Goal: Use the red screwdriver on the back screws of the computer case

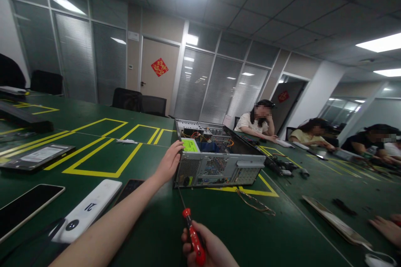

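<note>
An open desktop computer case [230, 171] lies on the green table with its rear panel toward me. A power supply with a yellow-green label [190, 145] and coloured cables show inside it. My left hand [171, 162] grips the case's near left corner, its fingers over the top edge beside the label. In my right hand [206, 244] is a screwdriver [194, 238] with a red and black handle, held in wrapped fingers. Its shaft points up at the lower left corner of the rear panel; whether the tip touches a screw is too small to tell.
Left of the case lie a hard drive [37, 156], a phone [29, 206] and a white device marked 21 [89, 208]. To the right are a loose cable [257, 202] and a metal plate [335, 219]. Several people [257, 121] sit along the table; another person's hand [387, 229] rests at right.
</note>
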The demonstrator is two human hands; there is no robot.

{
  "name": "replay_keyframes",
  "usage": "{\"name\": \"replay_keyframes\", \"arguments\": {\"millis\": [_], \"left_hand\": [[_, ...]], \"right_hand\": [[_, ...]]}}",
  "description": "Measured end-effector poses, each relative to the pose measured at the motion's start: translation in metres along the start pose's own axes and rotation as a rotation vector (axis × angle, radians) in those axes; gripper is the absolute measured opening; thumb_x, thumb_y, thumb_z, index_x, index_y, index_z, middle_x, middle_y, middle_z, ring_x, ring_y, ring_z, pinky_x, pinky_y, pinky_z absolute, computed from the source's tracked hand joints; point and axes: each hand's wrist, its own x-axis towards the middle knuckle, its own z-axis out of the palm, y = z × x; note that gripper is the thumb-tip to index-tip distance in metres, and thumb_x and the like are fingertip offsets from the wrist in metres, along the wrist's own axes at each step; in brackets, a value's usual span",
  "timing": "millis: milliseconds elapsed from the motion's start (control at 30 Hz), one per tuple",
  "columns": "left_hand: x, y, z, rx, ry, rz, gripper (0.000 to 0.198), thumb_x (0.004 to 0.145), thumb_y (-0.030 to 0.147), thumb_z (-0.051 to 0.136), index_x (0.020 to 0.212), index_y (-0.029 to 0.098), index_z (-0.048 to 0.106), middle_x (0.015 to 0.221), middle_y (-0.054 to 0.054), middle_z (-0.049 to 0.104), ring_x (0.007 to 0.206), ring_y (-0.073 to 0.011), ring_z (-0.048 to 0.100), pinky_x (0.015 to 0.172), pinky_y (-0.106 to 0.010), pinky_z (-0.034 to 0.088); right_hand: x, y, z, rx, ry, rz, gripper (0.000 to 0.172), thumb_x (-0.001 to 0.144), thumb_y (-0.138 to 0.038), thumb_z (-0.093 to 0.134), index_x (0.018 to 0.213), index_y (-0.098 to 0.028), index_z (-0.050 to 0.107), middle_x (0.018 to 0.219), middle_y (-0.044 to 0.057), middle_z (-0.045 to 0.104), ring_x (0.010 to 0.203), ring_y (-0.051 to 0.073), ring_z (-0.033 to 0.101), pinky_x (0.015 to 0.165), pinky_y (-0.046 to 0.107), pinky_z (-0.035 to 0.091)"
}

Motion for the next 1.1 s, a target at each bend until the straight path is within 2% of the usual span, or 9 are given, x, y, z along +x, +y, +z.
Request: {"name": "replay_keyframes", "arguments": {"millis": [300, 500, 633, 767, 933, 1100], "left_hand": [[-0.001, -0.006, 0.002, -0.004, 0.007, 0.01, 0.032, 0.094, 0.03, 0.028, 0.117, 0.019, 0.047, 0.132, -0.01, 0.045, 0.13, -0.0205, 0.033, 0.109, -0.044, 0.028], [0.0, -0.003, 0.002, 0.001, 0.01, 0.017, 0.032, 0.094, 0.029, 0.028, 0.117, 0.019, 0.047, 0.131, -0.01, 0.045, 0.13, -0.0206, 0.034, 0.108, -0.044, 0.028], [-0.001, -0.003, 0.001, 0.0, 0.007, 0.011, 0.032, 0.093, 0.029, 0.028, 0.117, 0.019, 0.047, 0.131, -0.01, 0.045, 0.13, -0.0208, 0.033, 0.109, -0.044, 0.028], [-0.001, -0.004, 0.002, 0.0, 0.002, 0.005, 0.032, 0.094, 0.029, 0.028, 0.117, 0.019, 0.047, 0.132, -0.01, 0.044, 0.131, -0.0206, 0.033, 0.109, -0.044, 0.028], [-0.001, -0.004, 0.002, 0.001, 0.002, 0.007, 0.031, 0.094, 0.028, 0.028, 0.117, 0.019, 0.047, 0.132, -0.01, 0.044, 0.131, -0.0203, 0.033, 0.109, -0.044, 0.027], [0.0, -0.004, 0.002, -0.007, 0.007, 0.012, 0.032, 0.094, 0.029, 0.028, 0.118, 0.02, 0.047, 0.132, -0.01, 0.045, 0.13, -0.0204, 0.033, 0.109, -0.044, 0.027]], "right_hand": [[0.002, -0.002, -0.004, 0.055, -0.11, 0.018, 0.039, 0.087, -0.04, 0.042, 0.089, -0.005, 0.059, 0.063, 0.004, 0.058, 0.05, 0.008, 0.052, 0.039, 0.013, 0.036], [-0.003, -0.002, 0.003, 0.037, -0.008, 0.03, 0.036, 0.085, -0.038, 0.049, 0.067, -0.007, 0.056, 0.049, -0.001, 0.047, 0.038, 0.002, 0.039, 0.033, 0.008, 0.025], [-0.004, -0.001, 0.006, 0.037, 0.052, -0.024, 0.037, 0.087, -0.038, 0.045, 0.071, -0.007, 0.057, 0.054, 0.001, 0.053, 0.044, 0.005, 0.049, 0.037, 0.01, 0.035], [0.003, 0.001, -0.001, -0.012, -0.018, -0.024, 0.038, 0.087, -0.041, 0.043, 0.088, -0.007, 0.059, 0.062, 0.003, 0.058, 0.049, 0.009, 0.055, 0.041, 0.016, 0.041], [0.003, -0.001, -0.004, 0.074, -0.123, 0.003, 0.034, 0.085, -0.037, 0.047, 0.091, -0.006, 0.058, 0.062, 0.003, 0.056, 0.046, 0.005, 0.049, 0.035, 0.011, 0.031], [-0.005, -0.004, 0.001, 0.086, -0.087, 0.019, 0.031, 0.081, -0.037, 0.055, 0.069, -0.009, 0.055, 0.052, -0.002, 0.048, 0.036, -0.001, 0.034, 0.032, 0.006, 0.02]]}}
